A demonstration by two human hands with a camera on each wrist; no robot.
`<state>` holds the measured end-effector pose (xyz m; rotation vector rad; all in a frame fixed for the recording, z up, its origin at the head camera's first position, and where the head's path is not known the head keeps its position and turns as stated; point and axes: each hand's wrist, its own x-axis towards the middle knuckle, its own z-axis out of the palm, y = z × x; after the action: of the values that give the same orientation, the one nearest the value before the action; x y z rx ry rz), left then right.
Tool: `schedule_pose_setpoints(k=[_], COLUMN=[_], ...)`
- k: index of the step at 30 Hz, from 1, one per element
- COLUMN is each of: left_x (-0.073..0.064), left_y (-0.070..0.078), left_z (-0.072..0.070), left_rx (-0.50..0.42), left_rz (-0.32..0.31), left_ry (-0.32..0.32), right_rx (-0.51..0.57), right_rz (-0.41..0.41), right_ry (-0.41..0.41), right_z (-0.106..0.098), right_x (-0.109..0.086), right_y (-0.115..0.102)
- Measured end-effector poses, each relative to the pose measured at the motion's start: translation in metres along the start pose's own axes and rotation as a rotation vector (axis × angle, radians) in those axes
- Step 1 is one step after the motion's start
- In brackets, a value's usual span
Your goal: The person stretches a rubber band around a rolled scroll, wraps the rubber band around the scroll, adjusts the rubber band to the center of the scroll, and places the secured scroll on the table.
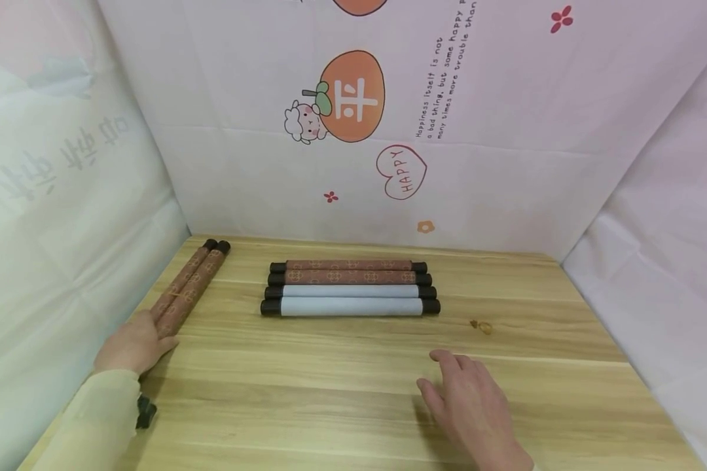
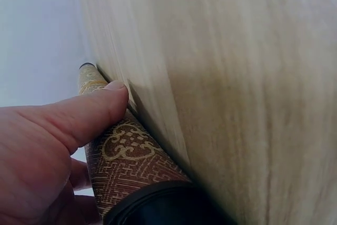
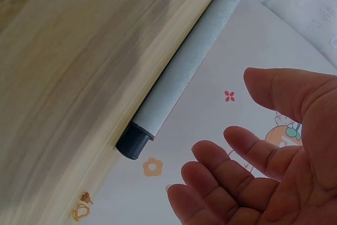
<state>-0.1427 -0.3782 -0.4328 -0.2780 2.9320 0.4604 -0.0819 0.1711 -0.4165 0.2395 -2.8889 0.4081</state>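
Note:
Along the table's left side lie two brown patterned scrolls [image 1: 191, 281] with black end knobs, side by side, a thin yellow line across them. My left hand [image 1: 131, 343] grips them near their front end. In the left wrist view the thumb [image 2: 100, 110] lies across a scroll [image 2: 129, 151], with other fingers behind it. My right hand [image 1: 471, 405] is held over the front right of the table, fingers spread, holding nothing. Ahead of it, two more brown scrolls [image 1: 353, 277] and two white scrolls [image 1: 353, 306] lie in a close row.
Small yellow-brown bands [image 1: 484, 327] lie on the wooden table [image 1: 306, 392], right of the row. Printed white cloth [image 1: 241, 176] hangs behind the table and along both sides. A small dark object [image 1: 146, 412] shows at the left wrist.

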Motion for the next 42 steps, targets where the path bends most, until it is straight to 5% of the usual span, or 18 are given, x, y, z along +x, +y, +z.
schedule_pose_setpoints(k=[25,35,42], left_x=[-0.005,-0.020,-0.033], left_y=[0.001,0.045,0.088], left_z=[0.007,0.008,0.019], left_rx=[-0.013,0.086,0.132], left_rz=[-0.095,0.018,0.176], left_ry=[-0.007,0.177,0.307], right_rx=[-0.002,-0.006,-0.015], right_rz=[-0.003,-0.016,-0.013], right_ry=[0.023,0.052,0.064], right_z=[0.003,0.004,0.004], right_x=[0.000,0.002,0.006], right_y=[0.008,0.013,0.015])
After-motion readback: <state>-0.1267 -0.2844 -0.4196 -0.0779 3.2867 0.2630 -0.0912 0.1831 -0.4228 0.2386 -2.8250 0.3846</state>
